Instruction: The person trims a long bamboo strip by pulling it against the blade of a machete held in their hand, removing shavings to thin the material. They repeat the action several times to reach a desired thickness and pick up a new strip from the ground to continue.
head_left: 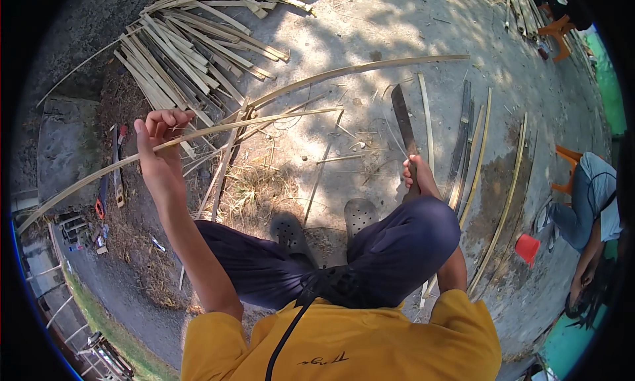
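A long, thin bamboo strip (264,120) lies across my left hand (161,166), between the thumb and the curled fingers. It runs from the far left to the middle of the view, bowing down at its left end. My right hand (421,174) is closed round the handle of a machete (402,115), beside my right knee. The dark blade points up and away from me, apart from the strip. My right thigh and knee partly hide the right forearm. Grey clogs (360,215) are on my feet below the hands.
A heap of split bamboo (192,47) lies at the far left, with a longer strip (370,67) curving from it. More strips (509,189) lie to the right. A saw (101,206) is on the left. A person (589,202) sits near a red container (527,249) and orange stool (567,163).
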